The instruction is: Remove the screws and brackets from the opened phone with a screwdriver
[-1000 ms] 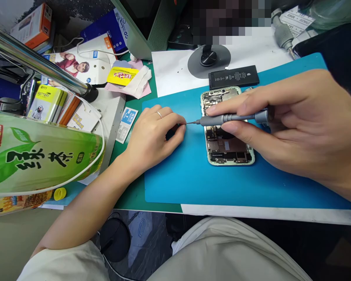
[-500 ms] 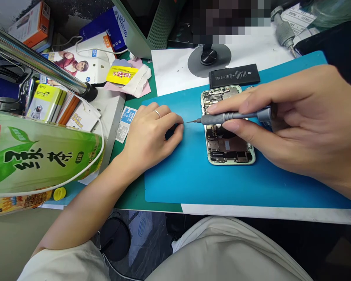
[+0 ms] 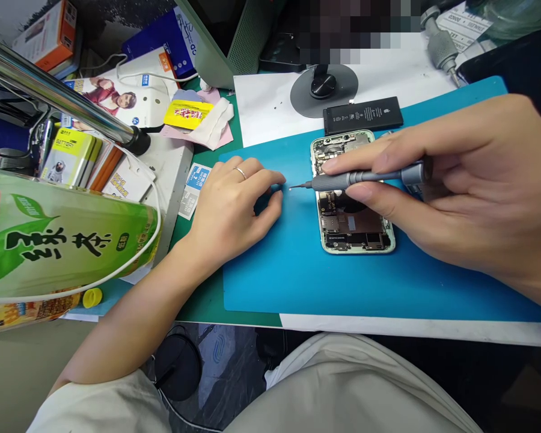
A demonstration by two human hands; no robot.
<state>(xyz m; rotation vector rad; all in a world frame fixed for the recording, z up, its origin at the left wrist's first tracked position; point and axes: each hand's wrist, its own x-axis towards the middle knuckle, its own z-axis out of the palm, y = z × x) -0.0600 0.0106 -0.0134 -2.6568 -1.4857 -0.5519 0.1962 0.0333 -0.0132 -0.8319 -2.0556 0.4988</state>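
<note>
Pinched between thumb and fingers of my right hand (image 3: 469, 180) is a grey precision screwdriver (image 3: 338, 181), held nearly level with its thin tip pointing left. A tiny bright speck, perhaps a screw (image 3: 290, 189), sits at that tip. My left hand (image 3: 238, 204), ring on one finger, rests on the mat just left of the tip; its thumb and index finger are slightly apart with nothing between them. Below the screwdriver lies an opened phone (image 3: 354, 224) with bare inner parts, partly covered by my right hand. A black phone battery (image 3: 363, 115) lies just beyond its top edge.
The blue mat (image 3: 270, 270) covers the bench's middle. Behind it stands a round grey stand base (image 3: 323, 91). At left are a large green tea bottle (image 3: 63, 240), a metal pole (image 3: 67, 96) and several boxes. A grey tool (image 3: 440, 48) lies at the back right.
My left thumb and index finger have parted from their pinch. A bright speck now shows at the screwdriver's tip. The screwdriver and right hand have shifted very slightly right.
</note>
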